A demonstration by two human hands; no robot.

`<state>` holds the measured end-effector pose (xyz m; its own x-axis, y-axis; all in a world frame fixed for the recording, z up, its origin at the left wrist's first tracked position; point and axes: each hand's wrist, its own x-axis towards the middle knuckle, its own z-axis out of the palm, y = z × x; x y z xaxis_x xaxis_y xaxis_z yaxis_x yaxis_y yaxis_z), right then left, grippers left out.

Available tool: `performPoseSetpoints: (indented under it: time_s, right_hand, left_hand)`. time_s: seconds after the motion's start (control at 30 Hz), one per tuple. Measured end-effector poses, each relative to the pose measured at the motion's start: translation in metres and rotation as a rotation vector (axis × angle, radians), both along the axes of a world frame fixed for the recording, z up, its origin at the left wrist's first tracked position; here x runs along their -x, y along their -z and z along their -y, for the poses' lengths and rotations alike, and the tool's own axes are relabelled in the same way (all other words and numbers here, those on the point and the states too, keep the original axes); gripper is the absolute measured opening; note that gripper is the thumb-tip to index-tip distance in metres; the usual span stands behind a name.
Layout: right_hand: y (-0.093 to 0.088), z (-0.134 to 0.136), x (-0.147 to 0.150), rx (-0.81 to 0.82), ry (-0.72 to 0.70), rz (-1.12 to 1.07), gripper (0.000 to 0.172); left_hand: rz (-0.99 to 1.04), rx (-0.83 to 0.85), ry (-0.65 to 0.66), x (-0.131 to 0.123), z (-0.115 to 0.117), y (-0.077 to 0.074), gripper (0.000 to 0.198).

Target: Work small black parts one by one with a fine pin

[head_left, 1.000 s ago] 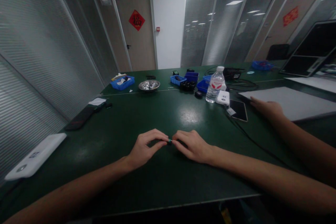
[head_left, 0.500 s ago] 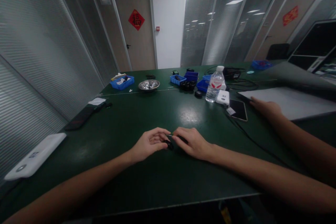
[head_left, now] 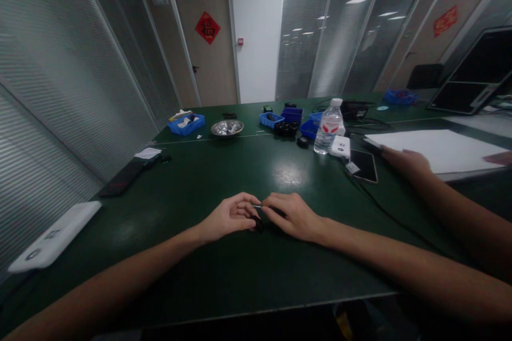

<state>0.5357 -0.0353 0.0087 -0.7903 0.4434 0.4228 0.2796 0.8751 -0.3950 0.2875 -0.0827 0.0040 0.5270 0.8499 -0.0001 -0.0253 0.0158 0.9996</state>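
Near the front middle of the table, my left hand (head_left: 231,214) is closed on a small black part (head_left: 258,223), pinched between thumb and fingers. My right hand (head_left: 295,216) meets it from the right, its fingers curled around a thin tool with a dark body. A short metal shaft (head_left: 257,205) shows between the fingertips of both hands. The fingers cover most of the tool and of the black part, so their exact kinds cannot be made out.
On the right, another person's hand (head_left: 408,162) touches a white sheet (head_left: 444,150). Nearby are a phone (head_left: 363,165), water bottle (head_left: 328,130), white device (head_left: 340,147) and cable. Farther back stand a metal bowl (head_left: 227,128) and a blue tray (head_left: 186,124). A white box (head_left: 54,237) lies left.
The black part has turned slightly in my left hand; both my hands stay nearly in place. On the right, the other person's raised sheet has come down flat.
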Motion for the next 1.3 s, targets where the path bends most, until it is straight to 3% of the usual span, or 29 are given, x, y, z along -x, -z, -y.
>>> performPoseSetpoints:
  time_s: [0.33, 0.43, 0.57, 0.7, 0.8, 0.93, 1.1, 1.3]
  right_hand:
    - [0.001, -0.002, 0.000, -0.043, 0.045, 0.066, 0.026]
    - [0.002, -0.005, -0.001, -0.072, 0.088, 0.106, 0.025]
    - [0.003, -0.008, -0.001, -0.052, 0.110, 0.109, 0.025]
    - [0.001, -0.009, 0.000, -0.026, 0.100, 0.128, 0.026]
    - [0.001, -0.008, 0.000, -0.021, 0.113, 0.143, 0.027]
    - [0.002, -0.009, -0.001, -0.012, 0.113, 0.153, 0.028]
    - [0.000, -0.009, -0.002, 0.034, 0.095, 0.138, 0.030]
    - [-0.002, -0.009, -0.002, 0.040, 0.086, 0.126, 0.031]
  left_hand:
    - [-0.065, -0.043, -0.106, -0.004, 0.002, -0.002, 0.035]
    - [-0.111, -0.042, -0.129, 0.006, -0.004, -0.003, 0.036]
    - [-0.282, -0.125, -0.272, 0.051, -0.017, -0.010, 0.037]
    - [-0.542, -0.248, -0.560, 0.135, -0.030, -0.009, 0.044]
    - [-0.860, -0.368, -0.774, 0.205, -0.037, -0.003, 0.047]
    - [-1.129, -0.287, -0.840, 0.271, -0.042, 0.005, 0.045]
    - [-1.258, -0.313, -0.834, 0.284, -0.041, 0.005, 0.045]
    - [-1.254, -0.393, -1.025, 0.276, -0.035, 0.001, 0.041]
